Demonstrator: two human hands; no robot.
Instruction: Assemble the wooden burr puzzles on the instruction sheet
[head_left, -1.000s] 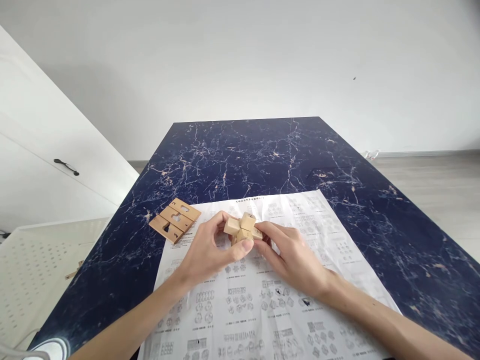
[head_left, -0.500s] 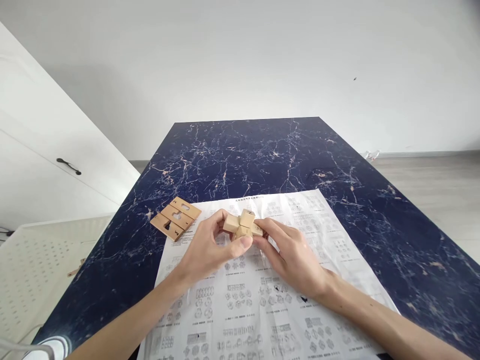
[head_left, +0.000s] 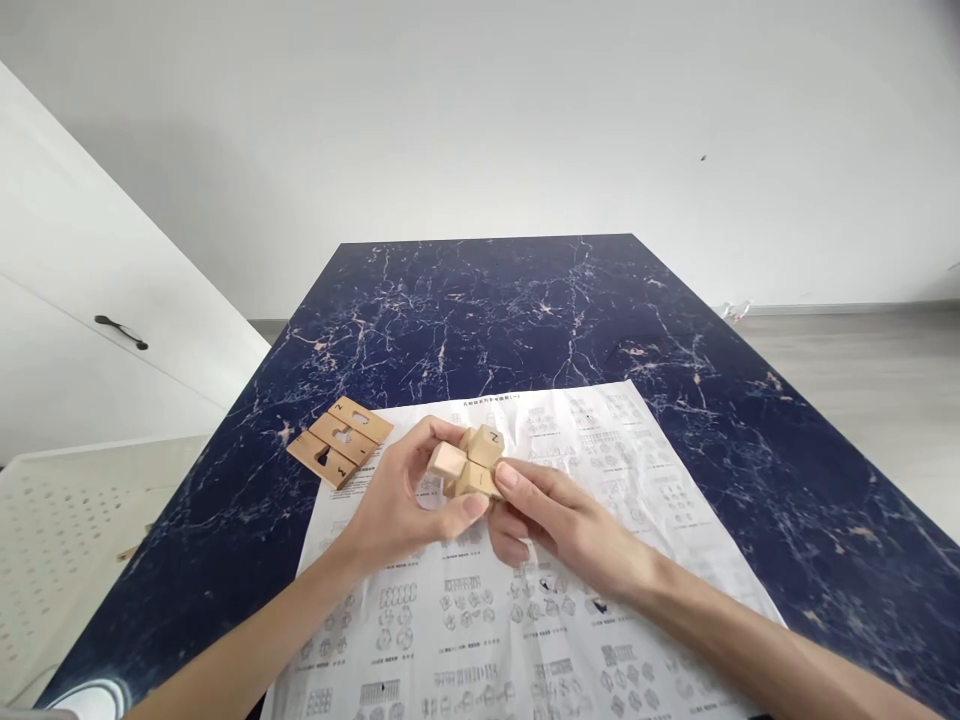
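Observation:
A small wooden burr puzzle, made of crossing blocks with marks inked on them, is held above a printed sheet. My left hand grips it from the left, thumb in front and fingers behind. From the right, my right hand pinches the puzzle's right side between thumb and fingers. The undersides of the blocks and some fingertips are hidden. Flat wooden pieces with cutouts and numbers lie side by side left of my left hand, overlapping the sheet's corner.
The sheet, covered in small line drawings, lies on a dark blue marbled table. A white cabinet with a black handle stands at the left, above a perforated cream surface. A pale wall rises behind the table.
The puzzle has turned and tilted, so a block end now faces left toward me. My right hand has shifted its grip, its thumb now on the front of the blocks.

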